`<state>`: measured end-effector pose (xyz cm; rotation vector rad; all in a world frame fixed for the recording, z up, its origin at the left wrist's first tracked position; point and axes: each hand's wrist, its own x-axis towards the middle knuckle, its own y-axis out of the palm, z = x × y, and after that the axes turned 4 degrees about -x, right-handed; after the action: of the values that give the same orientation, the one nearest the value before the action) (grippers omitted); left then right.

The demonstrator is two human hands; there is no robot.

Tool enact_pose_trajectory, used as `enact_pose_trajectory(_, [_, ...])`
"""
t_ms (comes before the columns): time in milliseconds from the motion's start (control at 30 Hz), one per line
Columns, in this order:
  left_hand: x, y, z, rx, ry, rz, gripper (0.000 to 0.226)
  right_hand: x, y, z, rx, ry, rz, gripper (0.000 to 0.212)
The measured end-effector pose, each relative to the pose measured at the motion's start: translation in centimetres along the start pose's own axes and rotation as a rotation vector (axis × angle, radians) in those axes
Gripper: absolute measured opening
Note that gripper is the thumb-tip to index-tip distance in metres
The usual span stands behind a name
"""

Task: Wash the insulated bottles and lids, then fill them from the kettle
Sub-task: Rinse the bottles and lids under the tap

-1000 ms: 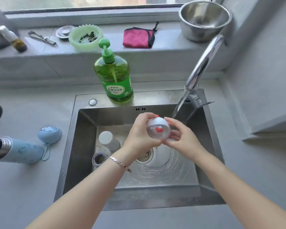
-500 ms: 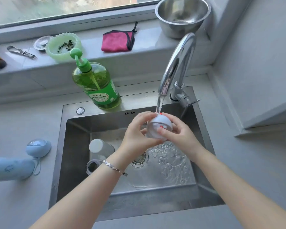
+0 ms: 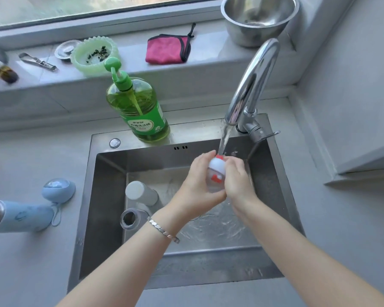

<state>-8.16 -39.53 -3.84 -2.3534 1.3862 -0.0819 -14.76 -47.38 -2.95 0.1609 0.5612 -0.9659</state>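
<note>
A white bottle lid with red parts [image 3: 216, 170] is held over the sink [image 3: 273, 178] under the running water from the tap [image 3: 251, 85]. My left hand [image 3: 196, 185] grips it from the left and my right hand [image 3: 236, 180] grips it from the right. A white insulated bottle [image 3: 140, 192] lies on its side on the sink floor at the left, its open steel mouth [image 3: 129, 219] towards me. A light blue bottle [image 3: 20, 216] lies on the counter at the left, with its blue lid [image 3: 58, 189] beside it.
A green dish soap pump bottle [image 3: 140, 109] stands on the sink's back rim. On the window ledge are a steel bowl [image 3: 259, 18], a pink cloth [image 3: 167, 48], a pale green dish [image 3: 94, 54] and metal tongs [image 3: 38, 62]. A grey wall edge rises at the right.
The lid has gone from beside the stream to under it. Both hands have turned it, so its white dome and red tab now face up. The view has shifted.
</note>
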Motion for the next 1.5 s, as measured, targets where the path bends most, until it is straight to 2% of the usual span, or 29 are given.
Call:
enact_pose_trajectory(67, [0.0, -0.7, 0.2, 0.018, -0.066, -0.030, 0.080, -0.4, -0.4, -0.3, -0.008, -0.014, 0.111, 0.023])
enact_pose_trajectory(133, [0.0, -1.8, 0.2, 0.000, -0.105, -0.085, 0.071, -0.4, -1.2, -0.3, -0.011, -0.046, 0.204, 0.031])
enact_pose_trajectory(267, [-0.3, -3.6, 0.6, -0.090, -0.065, -0.126, 0.063, 1.3, -2.4, -0.2, -0.418, -0.327, 0.101, 0.030])
enact_pose_trajectory(400, [-0.2, -4.0, 0.5, -0.193, -0.032, -0.097, 0.063, 2.1, -1.6, 1.0, -0.409, -0.386, 0.372, 0.021])
enact_pose_trajectory(500, [0.3, -4.0, 0.4, -0.237, -0.058, -0.091, 0.062, 2.4, -1.3, 1.4, -0.408, -0.406, 0.280, 0.015])
enact_pose_trajectory(600, [0.3, -3.7, 0.1, -0.314, -0.075, -0.053, 0.060, 2.7, -1.1, 1.4, -0.475, -0.458, 0.172, 0.026])
enact_pose_trajectory(700, [0.4, -3.3, 0.1, -0.356, -0.077, -0.052, 0.059, 2.7, -0.6, 1.7, -0.288, -0.349, 0.144, 0.033])
enact_pose_trajectory(800, [0.4, -3.3, 0.4, -0.360, -0.090, -0.076, 0.059, 2.3, -1.0, 2.1, -0.041, -0.150, 0.258, 0.033])
enact_pose_trajectory(933, [0.3, -3.5, 0.4, -0.355, -0.100, -0.055, 0.058, 2.1, -1.6, 1.8, -0.070, -0.171, 0.365, 0.030])
enact_pose_trajectory(1067, [0.2, -3.1, 0.0, -0.325, -0.086, 0.025, 0.059, 3.0, -1.4, 1.3, -0.240, -0.278, 0.233, 0.040])
enact_pose_trajectory(1167, [0.3, -2.9, 0.0, -0.306, -0.096, -0.010, 0.054, 3.7, -1.1, 1.6, -0.207, -0.135, 0.204, 0.042])
enact_pose_trajectory(1233, [0.7, -2.6, -0.1, -0.290, -0.152, -0.045, 0.047, 3.9, -1.3, 1.6, -0.167, -0.055, 0.201, 0.037])
enact_pose_trajectory(1267, [0.9, -2.3, -0.4, -0.330, -0.201, -0.042, 0.041, 3.9, -1.4, 1.5, -0.175, -0.073, 0.197, 0.033])
enact_pose_trajectory(1367, [1.8, -1.6, -1.8, -0.515, -0.399, -0.015, 0.013, 3.6, -2.6, 0.8, -0.397, -0.272, 0.193, 0.024])
enact_pose_trajectory(1400, [2.2, -1.5, -2.3, -0.536, -0.454, 0.001, 0.014, 3.4, -3.2, 0.6, -0.462, -0.317, 0.214, 0.024])
enact_pose_trajectory(1500, [3.2, -1.6, -2.5, -0.594, -0.611, 0.081, 0.037, 3.3, -4.8, 0.1, -0.584, -0.394, 0.237, 0.022])
